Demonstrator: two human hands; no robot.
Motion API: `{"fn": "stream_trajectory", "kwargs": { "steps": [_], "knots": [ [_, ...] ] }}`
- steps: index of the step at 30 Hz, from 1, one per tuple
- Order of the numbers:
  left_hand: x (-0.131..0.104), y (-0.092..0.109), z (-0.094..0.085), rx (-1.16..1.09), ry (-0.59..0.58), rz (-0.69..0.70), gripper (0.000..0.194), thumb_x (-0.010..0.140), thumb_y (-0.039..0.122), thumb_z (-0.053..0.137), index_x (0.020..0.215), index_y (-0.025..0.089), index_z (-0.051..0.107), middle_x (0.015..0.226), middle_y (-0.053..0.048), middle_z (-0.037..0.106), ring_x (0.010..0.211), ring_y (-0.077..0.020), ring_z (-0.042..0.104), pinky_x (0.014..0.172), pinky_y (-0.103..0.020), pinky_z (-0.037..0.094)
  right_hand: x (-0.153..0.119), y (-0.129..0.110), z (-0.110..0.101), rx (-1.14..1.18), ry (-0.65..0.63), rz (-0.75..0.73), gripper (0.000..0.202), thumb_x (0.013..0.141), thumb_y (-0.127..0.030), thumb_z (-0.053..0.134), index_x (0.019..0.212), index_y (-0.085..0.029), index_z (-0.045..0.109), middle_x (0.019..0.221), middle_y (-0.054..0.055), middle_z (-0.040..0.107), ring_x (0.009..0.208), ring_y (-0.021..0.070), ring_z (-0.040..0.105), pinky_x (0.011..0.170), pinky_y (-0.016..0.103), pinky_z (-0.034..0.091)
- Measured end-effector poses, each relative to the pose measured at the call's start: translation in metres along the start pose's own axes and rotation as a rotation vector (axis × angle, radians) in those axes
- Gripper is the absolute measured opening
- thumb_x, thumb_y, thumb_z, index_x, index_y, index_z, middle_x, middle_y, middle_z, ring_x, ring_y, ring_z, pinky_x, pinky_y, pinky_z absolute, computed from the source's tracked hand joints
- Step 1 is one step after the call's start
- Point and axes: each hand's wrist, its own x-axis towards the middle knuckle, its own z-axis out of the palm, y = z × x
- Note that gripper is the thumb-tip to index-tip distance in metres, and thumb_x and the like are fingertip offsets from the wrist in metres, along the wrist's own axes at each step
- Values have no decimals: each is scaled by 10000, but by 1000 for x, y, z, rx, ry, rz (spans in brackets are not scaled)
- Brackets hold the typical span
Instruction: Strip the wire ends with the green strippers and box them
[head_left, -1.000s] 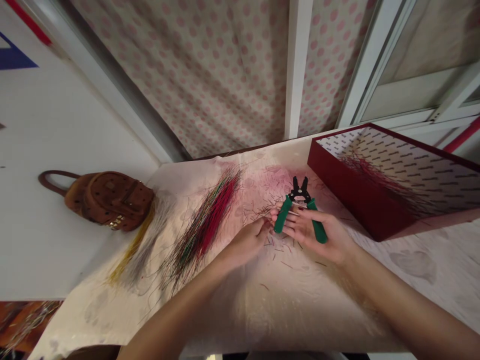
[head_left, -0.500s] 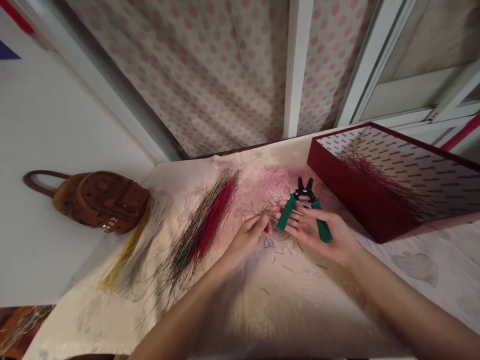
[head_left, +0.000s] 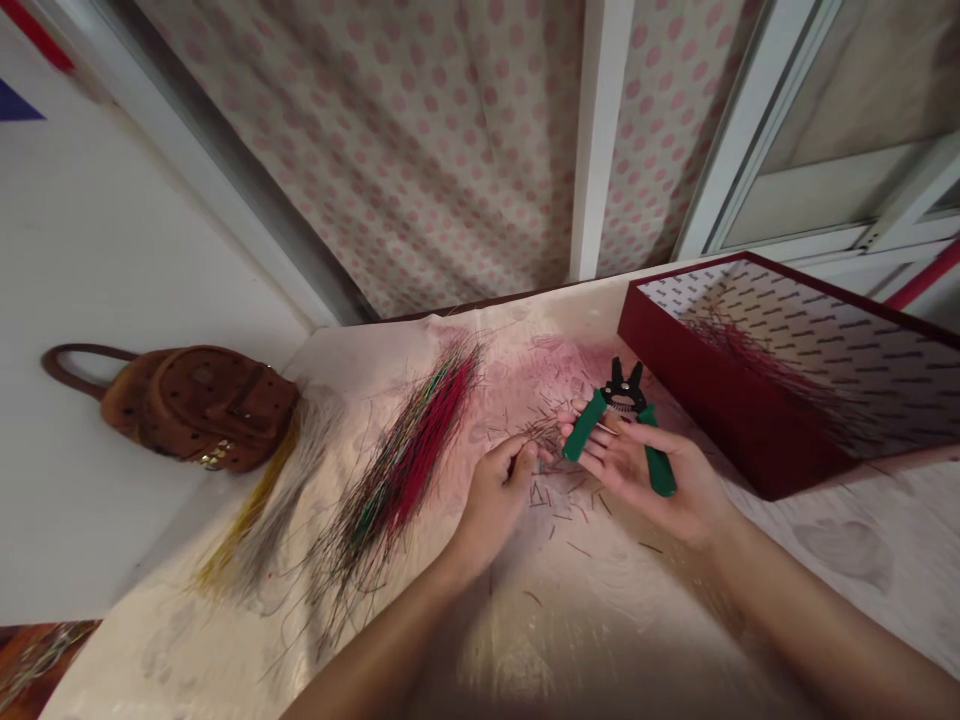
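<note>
My right hand (head_left: 637,465) is turned palm up, holding wire strippers (head_left: 660,470) with green handles. One handle lies across the fingers and the other by the thumb; the black jaws stand apart, pointing away from me. My left hand (head_left: 502,490) is curled with thumb and fingertips together, close to the right fingertips. Whatever it pinches is too small to make out. Beneath and between both hands lie short wire offcuts (head_left: 540,495), scattered over the table. Left of my left hand rests a long bundle of red, green and dark wires (head_left: 420,440).
At the right stands a dark red box (head_left: 690,400) with a patterned lining and a heap of thin wires (head_left: 742,355) inside. Grey wires (head_left: 300,470) and yellow wires (head_left: 251,520) lie at the left beside a brown backpack (head_left: 217,400). A polka-dot curtain (head_left: 450,150) hangs behind the table (head_left: 525,650).
My left hand has turned so its curled fingers and thumb show more. My right hand, with the wire strippers, has shifted slightly right and toward me in the view.
</note>
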Motion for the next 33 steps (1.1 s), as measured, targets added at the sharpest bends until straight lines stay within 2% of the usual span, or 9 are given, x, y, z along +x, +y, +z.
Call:
{"fn": "stream_trajectory", "kwargs": {
  "steps": [3, 6, 10, 12, 15, 19, 24, 27, 33],
  "knots": [
    [0, -1, 1, -21, 16, -5, 346, 1000, 434, 483, 873, 173, 671, 805, -37, 658, 752, -180, 571, 737, -284, 450, 1, 1, 0, 23, -5, 16, 214, 935, -204, 551, 1070, -215, 716, 1230, 87, 734, 1308, 255, 601, 1187, 446, 427],
    [1, 0, -1, -26, 87, 29, 342, 1003, 423, 494, 839, 175, 664, 812, -34, 662, 787, -179, 587, 755, -275, 454, 2, 5, -1, -28, -4, 35, 225, 926, -213, 583, 1095, -184, 728, 1236, 113, 727, 1276, 276, 616, 1179, 462, 419],
    [1, 2, -10, -3, 237, 58, 331, 1003, 414, 518, 843, 180, 690, 859, -34, 694, 851, -186, 624, 811, -277, 467, -1, 16, -5, -238, 74, -20, 251, 883, -254, 689, 1124, -201, 735, 1190, 96, 740, 1190, 292, 647, 1146, 482, 417],
    [0, 4, -14, -27, 286, 61, 317, 997, 407, 539, 852, 177, 703, 862, -33, 702, 849, -183, 629, 813, -278, 473, -3, 22, -7, -371, 84, 20, 251, 859, -313, 742, 1092, -221, 742, 1115, 85, 752, 1119, 297, 665, 1117, 499, 419],
    [-2, 6, -15, -83, 323, 64, 305, 983, 402, 574, 833, 174, 710, 853, -35, 709, 834, -178, 632, 808, -276, 479, -7, 30, -7, -573, 22, 113, 303, 835, -440, 771, 1045, -223, 742, 1027, 86, 740, 1050, 301, 660, 1055, 491, 433],
    [-4, 9, -14, -135, 347, 89, 312, 973, 397, 598, 795, 163, 703, 817, -40, 695, 792, -171, 613, 771, -272, 476, -10, 33, -1, -775, -94, 119, 338, 898, -526, 672, 1014, -212, 716, 992, 87, 689, 981, 277, 620, 929, 426, 459],
    [-5, 10, -14, -148, 369, 122, 303, 960, 354, 618, 745, 149, 677, 693, -10, 598, 667, -131, 508, 634, -243, 397, -13, 29, 6, -952, -123, 146, 387, 938, -568, 577, 1011, -200, 672, 982, 96, 652, 946, 266, 582, 873, 402, 446],
    [-7, 10, -15, -123, 388, 135, 334, 961, 345, 611, 688, 152, 615, 642, 10, 500, 625, -116, 418, 591, -245, 337, -13, 31, 5, -982, -126, 150, 374, 955, -567, 556, 959, -207, 655, 965, 87, 643, 942, 259, 579, 878, 395, 439],
    [-10, 6, -15, -60, 369, 165, 375, 969, 344, 601, 652, 164, 514, 628, 28, 372, 609, -106, 319, 552, -251, 264, -12, 38, -1, -951, -147, 147, 384, 975, -559, 541, 911, -192, 636, 858, 61, 596, 803, 215, 548, 758, 368, 423]
  ]
}}
